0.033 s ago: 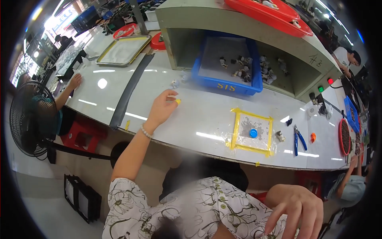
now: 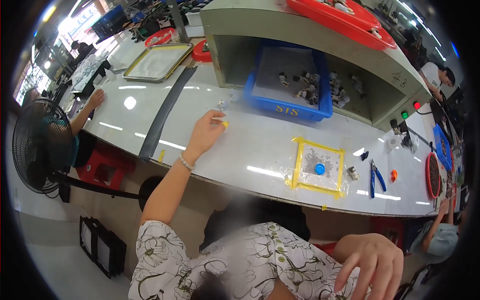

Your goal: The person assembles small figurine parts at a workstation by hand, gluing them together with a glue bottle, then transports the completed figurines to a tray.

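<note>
My left hand [image 2: 206, 134] reaches over the white tabletop, its fingers loosely bent and apart from the thumb. A small yellow covering or piece [image 2: 225, 124] shows at the thumb tip; which of these it is I cannot tell. Just beyond the fingertips lies a small white figure [image 2: 222, 105], not touched. My right hand [image 2: 375, 262] is raised in front of my shirt at the lower right, fingers spread and pointing down, with nothing seen in it. A blue bin [image 2: 290, 111] holding several small dark-and-white figures stands ahead, partly inside a grey-green shelf box [image 2: 305, 27].
Yellow tape [image 2: 300, 165] frames a speckled patch with a blue cap [image 2: 319, 169]. To its right lie a small figure [image 2: 353, 173], blue-handled pliers [image 2: 376, 179] and an orange piece [image 2: 394, 175]. A black fan [image 2: 40, 145] stands left. Other people work at both sides.
The whole view has shifted very slightly, so the table's things appear a little farther right. Neither hand has visibly taken or let go of anything.
</note>
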Demonstrator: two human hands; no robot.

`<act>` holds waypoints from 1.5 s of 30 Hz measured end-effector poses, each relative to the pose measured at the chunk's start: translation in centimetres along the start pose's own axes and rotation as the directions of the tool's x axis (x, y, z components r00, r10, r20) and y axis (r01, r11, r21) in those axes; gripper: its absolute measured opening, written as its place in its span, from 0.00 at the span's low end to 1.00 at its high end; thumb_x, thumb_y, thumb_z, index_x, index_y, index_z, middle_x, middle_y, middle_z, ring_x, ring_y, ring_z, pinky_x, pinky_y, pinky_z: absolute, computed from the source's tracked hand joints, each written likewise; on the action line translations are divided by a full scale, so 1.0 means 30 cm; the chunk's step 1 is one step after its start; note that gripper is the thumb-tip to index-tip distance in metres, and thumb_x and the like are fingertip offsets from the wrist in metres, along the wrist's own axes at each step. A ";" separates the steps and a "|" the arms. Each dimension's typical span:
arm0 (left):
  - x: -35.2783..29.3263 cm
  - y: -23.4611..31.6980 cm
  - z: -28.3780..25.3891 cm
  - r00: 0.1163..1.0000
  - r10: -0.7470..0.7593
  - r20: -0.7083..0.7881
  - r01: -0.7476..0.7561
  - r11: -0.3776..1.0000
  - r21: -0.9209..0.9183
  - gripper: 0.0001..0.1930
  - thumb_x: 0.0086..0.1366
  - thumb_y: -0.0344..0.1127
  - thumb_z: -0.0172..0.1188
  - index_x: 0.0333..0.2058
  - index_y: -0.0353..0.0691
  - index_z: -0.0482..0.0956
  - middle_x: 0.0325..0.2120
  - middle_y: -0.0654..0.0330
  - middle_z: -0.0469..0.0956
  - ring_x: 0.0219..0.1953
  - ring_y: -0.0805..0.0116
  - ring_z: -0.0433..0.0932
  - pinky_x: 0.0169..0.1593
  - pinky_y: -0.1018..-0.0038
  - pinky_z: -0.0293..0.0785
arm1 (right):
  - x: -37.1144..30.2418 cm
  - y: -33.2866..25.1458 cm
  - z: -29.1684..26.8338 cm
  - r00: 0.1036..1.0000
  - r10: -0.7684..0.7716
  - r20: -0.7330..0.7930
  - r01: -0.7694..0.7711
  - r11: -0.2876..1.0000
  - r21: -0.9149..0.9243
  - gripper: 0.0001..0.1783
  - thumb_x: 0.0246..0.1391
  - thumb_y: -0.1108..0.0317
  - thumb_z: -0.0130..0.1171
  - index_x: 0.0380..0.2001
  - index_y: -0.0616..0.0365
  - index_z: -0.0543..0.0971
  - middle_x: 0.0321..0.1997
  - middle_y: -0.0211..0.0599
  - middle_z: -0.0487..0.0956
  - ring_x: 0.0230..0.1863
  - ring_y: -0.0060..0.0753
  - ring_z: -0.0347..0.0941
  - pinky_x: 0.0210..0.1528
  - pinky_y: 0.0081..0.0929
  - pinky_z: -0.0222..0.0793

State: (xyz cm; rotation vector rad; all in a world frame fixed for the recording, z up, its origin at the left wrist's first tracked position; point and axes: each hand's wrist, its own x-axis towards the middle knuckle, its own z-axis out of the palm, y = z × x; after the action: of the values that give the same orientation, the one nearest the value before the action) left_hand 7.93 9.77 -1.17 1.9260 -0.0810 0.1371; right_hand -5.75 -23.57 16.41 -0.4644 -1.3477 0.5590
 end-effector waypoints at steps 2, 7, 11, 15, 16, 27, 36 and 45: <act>0.028 -0.036 -0.019 0.997 0.009 -0.074 -0.008 1.000 0.009 0.13 0.52 0.29 0.55 0.38 0.34 0.70 0.34 0.60 0.72 0.34 0.73 0.72 0.37 0.79 0.68 | -0.090 0.024 -0.059 0.999 0.033 0.016 -0.032 0.999 -0.030 0.10 0.47 0.74 0.52 0.33 0.68 0.71 0.28 0.48 0.72 0.27 0.45 0.71 0.29 0.40 0.65; 0.088 -0.053 -0.058 0.980 0.045 -0.192 -0.048 0.999 -0.012 0.12 0.52 0.32 0.55 0.35 0.32 0.71 0.31 0.57 0.74 0.29 0.71 0.73 0.34 0.78 0.69 | -0.433 0.214 -0.022 0.367 -0.208 -0.907 -0.605 0.687 -0.402 0.08 0.45 0.74 0.51 0.30 0.67 0.73 0.27 0.45 0.74 0.22 0.36 0.70 0.26 0.25 0.66; 0.122 -0.099 -0.111 0.975 0.021 -0.219 -0.005 0.997 0.074 0.14 0.49 0.31 0.56 0.36 0.33 0.71 0.32 0.54 0.73 0.28 0.69 0.73 0.34 0.76 0.70 | -0.551 0.287 -0.037 0.457 -0.196 -0.867 -0.889 -0.115 -0.443 0.04 0.41 0.79 0.53 0.24 0.64 0.75 0.21 0.41 0.74 0.23 0.36 0.71 0.27 0.25 0.64; 0.141 -0.106 -0.104 0.980 0.162 -0.113 -0.114 0.932 0.344 0.15 0.47 0.30 0.58 0.36 0.33 0.72 0.30 0.52 0.72 0.28 0.64 0.72 0.34 0.74 0.70 | -0.587 0.334 -0.086 0.462 -0.251 -0.851 -0.886 -0.175 -0.429 0.03 0.41 0.79 0.53 0.24 0.64 0.75 0.22 0.43 0.74 0.23 0.40 0.71 0.26 0.27 0.64; 0.147 -0.112 -0.102 0.982 0.156 -0.108 -0.112 0.935 0.335 0.15 0.47 0.30 0.58 0.36 0.33 0.72 0.30 0.52 0.72 0.28 0.64 0.72 0.34 0.74 0.70 | -0.594 0.345 -0.094 0.468 -0.289 -0.835 -0.882 -0.208 -0.422 0.03 0.41 0.79 0.53 0.23 0.64 0.74 0.21 0.42 0.74 0.22 0.40 0.70 0.25 0.28 0.64; 0.170 -0.089 -0.076 0.998 0.046 -0.035 -0.030 0.932 0.362 0.14 0.45 0.29 0.57 0.35 0.35 0.73 0.30 0.53 0.70 0.32 0.59 0.71 0.38 0.70 0.68 | -0.550 0.372 -0.145 0.562 -0.337 -0.756 -0.818 -0.362 -0.447 0.04 0.41 0.79 0.53 0.24 0.64 0.75 0.15 0.36 0.68 0.13 0.30 0.62 0.15 0.23 0.55; 0.162 -0.106 -0.073 0.967 0.252 0.043 -0.240 0.840 0.487 0.17 0.44 0.29 0.57 0.36 0.37 0.70 0.29 0.51 0.70 0.36 0.53 0.69 0.40 0.65 0.66 | -0.543 0.380 -0.136 0.546 -0.310 -0.779 -0.827 -0.348 -0.441 0.04 0.41 0.79 0.54 0.25 0.63 0.75 0.15 0.37 0.69 0.13 0.31 0.62 0.16 0.24 0.56; 0.091 -0.027 -0.008 0.996 0.081 -0.036 -0.074 0.986 0.151 0.14 0.46 0.28 0.57 0.34 0.36 0.69 0.27 0.54 0.71 0.30 0.62 0.73 0.34 0.70 0.69 | -0.561 0.371 -0.107 0.523 -0.306 -0.795 -0.847 -0.288 -0.446 0.04 0.46 0.79 0.49 0.26 0.66 0.74 0.18 0.39 0.68 0.18 0.32 0.62 0.20 0.24 0.55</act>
State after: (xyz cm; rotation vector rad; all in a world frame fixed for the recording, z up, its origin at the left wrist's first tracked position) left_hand 10.71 10.32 -1.48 2.0692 -0.1204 0.2420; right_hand -5.93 -25.28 -3.95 -2.3846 -0.3242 -0.5395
